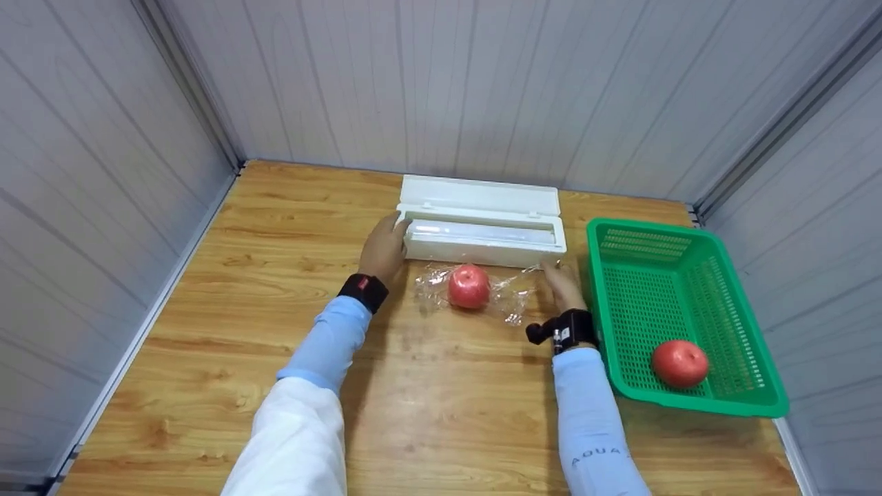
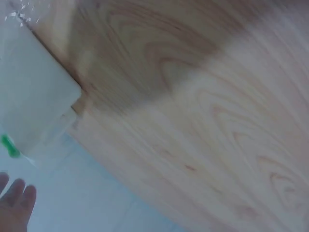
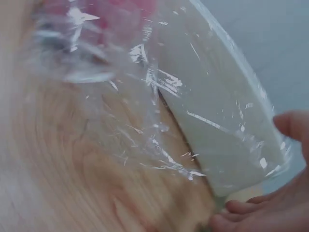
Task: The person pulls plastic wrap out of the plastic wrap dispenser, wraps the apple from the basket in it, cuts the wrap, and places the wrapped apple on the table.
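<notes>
Head view, centre: a red apple [image 1: 469, 286] sits with crumpled clear film [image 1: 513, 303] at both sides, just below an open white box [image 1: 468, 252] holding a film roll [image 1: 482, 232]. The step in hand looks like handling the film beside the apple; the next move seems to call for care that the thin sheet does not cling to itself. At the box's left end, the left hand [image 1: 384, 251] has loosely straight fingers; contact is unclear. By its right end, the right hand [image 1: 563, 286] is spread, thumb well apart from fingers; whether it catches film I cannot tell. Pale panelled walls [image 1: 365, 83] enclose the wood-grained table [image 1: 289, 275]; at right, a green basket [image 1: 594, 289] contains another apple [image 1: 680, 363].
</notes>
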`<state>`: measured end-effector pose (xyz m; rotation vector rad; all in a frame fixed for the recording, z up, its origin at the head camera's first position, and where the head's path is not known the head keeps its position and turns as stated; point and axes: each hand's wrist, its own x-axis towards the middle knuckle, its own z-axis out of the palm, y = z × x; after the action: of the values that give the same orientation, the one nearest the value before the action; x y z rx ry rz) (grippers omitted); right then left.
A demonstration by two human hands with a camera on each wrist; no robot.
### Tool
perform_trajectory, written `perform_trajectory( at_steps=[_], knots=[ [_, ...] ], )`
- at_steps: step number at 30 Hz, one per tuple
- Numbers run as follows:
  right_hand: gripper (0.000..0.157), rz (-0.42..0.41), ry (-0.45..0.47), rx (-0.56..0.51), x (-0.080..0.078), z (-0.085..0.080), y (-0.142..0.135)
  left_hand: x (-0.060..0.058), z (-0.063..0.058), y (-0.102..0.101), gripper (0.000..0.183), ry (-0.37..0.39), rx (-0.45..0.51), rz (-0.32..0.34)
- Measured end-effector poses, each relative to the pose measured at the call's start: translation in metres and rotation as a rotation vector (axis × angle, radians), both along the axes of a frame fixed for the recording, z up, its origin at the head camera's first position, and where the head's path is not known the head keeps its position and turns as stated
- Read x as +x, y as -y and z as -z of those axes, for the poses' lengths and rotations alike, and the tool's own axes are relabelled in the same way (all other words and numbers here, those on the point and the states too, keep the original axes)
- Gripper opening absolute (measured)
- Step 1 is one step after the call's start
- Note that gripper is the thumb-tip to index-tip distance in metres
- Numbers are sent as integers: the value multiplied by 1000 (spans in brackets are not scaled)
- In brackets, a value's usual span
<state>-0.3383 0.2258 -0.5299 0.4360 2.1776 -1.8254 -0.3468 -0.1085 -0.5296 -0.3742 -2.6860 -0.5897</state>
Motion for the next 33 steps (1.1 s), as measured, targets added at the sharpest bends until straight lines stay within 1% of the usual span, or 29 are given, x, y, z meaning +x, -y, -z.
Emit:
perform_trajectory(
  at_steps=[2,4,5,6,7,8,10,12,13,15,16,17,19,22,25,27,29,33],
  knots=[
    [60,-81,-43,209,6,-6,6,4,0,-8,40,-96,-37,70],
    [51,-126,-70,441,14,-13,13,9,2,-20,38,-148,-67,160],
    [48,-134,-78,555,18,-17,17,12,2,-25,38,-150,-81,205],
    [45,-135,-83,657,23,-20,21,15,3,-32,37,-134,-88,248],
    [44,-125,-83,735,27,-24,26,18,4,-37,39,-99,-99,286],
    [41,-120,-91,781,32,-27,31,21,4,-43,40,-58,-106,311],
    [39,-144,-153,811,37,-32,42,25,5,-52,46,24,-109,354],
    [42,-226,-234,782,41,-34,53,28,6,-60,52,91,-104,365],
    [46,-275,-275,774,42,-34,57,29,7,-63,54,113,-102,363],
    [61,-386,-342,766,43,-30,66,31,8,-68,56,139,-92,353],
    [66,-429,-362,766,44,-27,69,32,8,-70,55,147,-93,346],
    [71,-463,-382,778,45,-24,72,32,9,-71,55,161,-94,338],
    [78,-497,-422,805,45,-16,77,34,10,-74,52,191,-93,321],
    [84,-498,-467,786,45,-4,82,36,11,-78,49,249,-95,301],
    [82,-491,-496,781,44,4,85,39,12,-80,48,290,-78,266],
    [78,-499,-505,794,43,7,87,40,13,-80,48,302,-63,246],
    [77,-507,-510,806,44,10,88,42,14,-80,47,294,-51,241],
    [80,-491,-514,818,49,13,88,45,16,-83,44,290,-14,246]
  ],
)
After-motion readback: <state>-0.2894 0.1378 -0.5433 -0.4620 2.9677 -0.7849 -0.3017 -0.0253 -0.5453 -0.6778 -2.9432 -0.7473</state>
